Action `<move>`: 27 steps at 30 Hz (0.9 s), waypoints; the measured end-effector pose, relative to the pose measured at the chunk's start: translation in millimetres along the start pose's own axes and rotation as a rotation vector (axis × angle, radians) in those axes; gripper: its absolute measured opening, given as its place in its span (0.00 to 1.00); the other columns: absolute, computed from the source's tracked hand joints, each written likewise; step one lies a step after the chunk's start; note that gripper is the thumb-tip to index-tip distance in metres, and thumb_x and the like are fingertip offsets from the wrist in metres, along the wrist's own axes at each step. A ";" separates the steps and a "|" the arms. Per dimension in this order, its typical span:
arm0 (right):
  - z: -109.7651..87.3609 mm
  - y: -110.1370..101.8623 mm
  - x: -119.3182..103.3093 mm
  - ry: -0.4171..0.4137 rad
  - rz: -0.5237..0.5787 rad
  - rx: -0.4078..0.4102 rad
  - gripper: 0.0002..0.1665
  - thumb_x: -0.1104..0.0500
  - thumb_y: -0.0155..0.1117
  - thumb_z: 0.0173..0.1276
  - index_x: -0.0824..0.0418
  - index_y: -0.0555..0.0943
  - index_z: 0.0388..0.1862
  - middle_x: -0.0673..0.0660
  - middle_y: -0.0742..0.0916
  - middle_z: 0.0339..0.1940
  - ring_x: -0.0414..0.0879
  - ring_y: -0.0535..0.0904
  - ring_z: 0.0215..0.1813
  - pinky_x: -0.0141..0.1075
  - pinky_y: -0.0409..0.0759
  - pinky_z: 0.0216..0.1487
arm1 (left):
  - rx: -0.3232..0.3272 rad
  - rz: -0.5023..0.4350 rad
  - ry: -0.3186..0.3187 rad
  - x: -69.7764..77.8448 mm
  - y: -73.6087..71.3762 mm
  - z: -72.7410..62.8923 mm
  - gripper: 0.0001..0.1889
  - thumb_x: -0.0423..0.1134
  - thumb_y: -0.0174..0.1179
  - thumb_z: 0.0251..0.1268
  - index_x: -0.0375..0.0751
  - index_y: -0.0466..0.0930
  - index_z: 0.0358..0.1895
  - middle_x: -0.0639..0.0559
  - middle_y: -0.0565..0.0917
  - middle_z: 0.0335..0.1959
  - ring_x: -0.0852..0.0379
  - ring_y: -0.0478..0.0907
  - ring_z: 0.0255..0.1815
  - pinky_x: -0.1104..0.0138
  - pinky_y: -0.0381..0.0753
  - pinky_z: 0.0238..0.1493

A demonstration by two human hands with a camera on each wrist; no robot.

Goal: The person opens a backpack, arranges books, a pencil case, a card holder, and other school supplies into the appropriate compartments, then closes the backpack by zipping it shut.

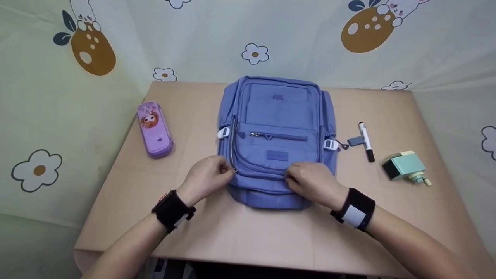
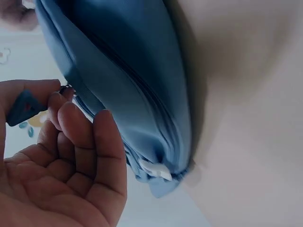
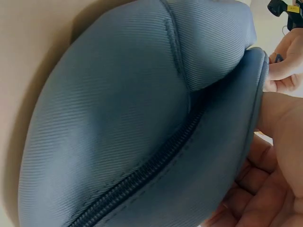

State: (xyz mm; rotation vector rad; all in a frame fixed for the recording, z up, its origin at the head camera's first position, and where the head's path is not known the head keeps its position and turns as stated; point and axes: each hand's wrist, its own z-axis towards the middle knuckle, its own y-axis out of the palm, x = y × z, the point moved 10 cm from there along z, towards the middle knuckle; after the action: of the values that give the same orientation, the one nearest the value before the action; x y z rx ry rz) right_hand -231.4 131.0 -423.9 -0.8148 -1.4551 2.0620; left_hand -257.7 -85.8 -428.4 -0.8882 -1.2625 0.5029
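A blue backpack [image 1: 279, 112] lies on its back on the table, its front pockets facing up. At the lower left of its front, my left hand [image 1: 209, 174] pinches a zipper pull between thumb and index finger. In the left wrist view the pull's triangular tab [image 2: 23, 109] sticks out past the thumb, while the other fingers are loosely bent. My right hand [image 1: 314, 182] pinches the fabric edge beside the zipper at the lower right of the front. A dark zipper track [image 3: 142, 182] runs along the bag's lower part in the right wrist view.
A purple pencil case [image 1: 155, 130] with a cartoon picture lies left of the backpack. To the right are a white marker [image 1: 366, 141] with a black cap, a grey-blue tab [image 1: 354, 141] against it, and a boxy mint-green object [image 1: 407, 166] with a small crank-like knob. Patterned cloth hangs behind.
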 end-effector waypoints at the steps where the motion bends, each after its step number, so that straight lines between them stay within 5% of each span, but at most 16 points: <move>1: 0.0 -0.1 0.5 0.003 0.003 0.002 0.02 0.60 0.69 0.66 0.57 0.84 0.34 0.49 0.86 0.30 0.45 0.83 0.31 0.41 0.83 0.31 | -0.005 0.000 0.007 3.5 1.7 -1.1 0.04 0.37 0.66 0.59 0.47 0.83 0.27 0.58 0.79 0.26 0.59 0.74 0.27 0.62 0.76 0.31; 11: 0.2 -0.6 -0.3 0.002 0.009 0.009 0.01 0.60 0.68 0.66 0.56 0.83 0.34 0.48 0.84 0.29 0.44 0.81 0.29 0.39 0.81 0.30 | -0.005 0.114 0.151 43.1 21.8 -5.3 0.05 0.40 0.66 0.61 0.49 0.84 0.28 0.61 0.78 0.25 0.62 0.74 0.26 0.64 0.75 0.27; 27: -14.0 -15.2 23.5 -0.034 0.094 -0.077 0.08 0.59 0.76 0.62 0.58 0.89 0.40 0.50 0.88 0.36 0.47 0.84 0.39 0.43 0.83 0.42 | -0.031 0.051 0.110 41.2 20.2 -0.7 0.04 0.40 0.66 0.64 0.48 0.85 0.30 0.60 0.81 0.28 0.62 0.76 0.28 0.64 0.77 0.29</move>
State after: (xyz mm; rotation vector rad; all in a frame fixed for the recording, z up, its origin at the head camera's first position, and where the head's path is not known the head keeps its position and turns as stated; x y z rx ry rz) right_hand -237.4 161.1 -417.5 -0.8986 -1.5508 2.1092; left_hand -243.4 -43.0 -420.0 -0.9634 -1.1529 0.4690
